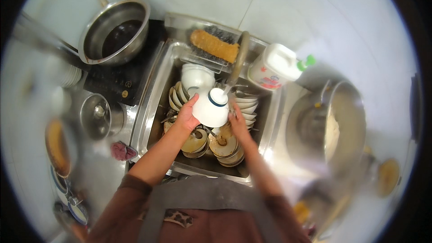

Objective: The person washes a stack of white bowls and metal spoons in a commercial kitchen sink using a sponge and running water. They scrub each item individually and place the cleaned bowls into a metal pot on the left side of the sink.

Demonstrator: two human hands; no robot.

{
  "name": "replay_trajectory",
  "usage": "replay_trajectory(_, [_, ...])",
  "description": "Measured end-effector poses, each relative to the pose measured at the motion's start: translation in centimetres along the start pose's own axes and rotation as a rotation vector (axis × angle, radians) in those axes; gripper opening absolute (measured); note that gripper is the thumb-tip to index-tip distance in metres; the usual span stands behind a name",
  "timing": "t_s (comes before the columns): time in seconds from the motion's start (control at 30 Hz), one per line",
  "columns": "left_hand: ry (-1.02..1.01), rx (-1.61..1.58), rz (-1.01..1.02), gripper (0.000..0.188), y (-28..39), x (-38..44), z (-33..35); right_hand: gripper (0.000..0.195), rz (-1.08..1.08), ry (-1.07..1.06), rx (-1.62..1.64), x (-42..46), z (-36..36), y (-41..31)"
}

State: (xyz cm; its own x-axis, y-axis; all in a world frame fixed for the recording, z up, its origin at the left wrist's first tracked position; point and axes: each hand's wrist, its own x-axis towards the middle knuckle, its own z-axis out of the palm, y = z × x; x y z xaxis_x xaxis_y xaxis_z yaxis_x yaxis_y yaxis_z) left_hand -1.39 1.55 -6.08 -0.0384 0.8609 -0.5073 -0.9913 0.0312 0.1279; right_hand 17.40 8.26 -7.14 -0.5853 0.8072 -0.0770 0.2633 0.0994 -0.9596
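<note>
An upturned white bowl [210, 113] with a dark band around its foot is in my left hand [187, 116], thumb on its outer side. Water from the curved tap [240, 60] runs onto the bowl's foot. My right hand [238, 121] is at the bowl's right side, blurred, with something greyish at its fingertips that I cannot make out. Below, in the steel sink [212, 172], are soiled stacked bowls [224, 145] with food residue and spoons. More white bowls [197, 77] stand behind, and another stack [248, 104] lies on the right.
Behind the sink lie an orange scrubbing pad [214, 45] and a white detergent jug [275, 65] with a green pump. A steel pot [116, 33] with dark liquid sits on a black cooktop [111, 82]. A large steel pot [347, 118] stands right; a reddish cloth [122, 151] lies left.
</note>
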Motion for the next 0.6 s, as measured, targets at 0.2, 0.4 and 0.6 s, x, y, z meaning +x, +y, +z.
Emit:
replay_trajectory(0.2, [0.169,0.486,0.204,0.039,-2.4,-0.7,3.2,0.04,0.257,0.092,0.301,-5.7,-1.4,-1.0])
replay_trajectory(0.4, [-0.24,2.053,0.394,0.038,-5.7,-1.5,4.8,0.037,0.533,0.202,0.744,-0.8,-4.5,-5.2])
replay_trajectory(0.6, [-0.462,2.504,0.704,0.062,-4.2,-3.2,5.4,0.031,0.453,0.278,0.664,0.0,-1.8,1.3])
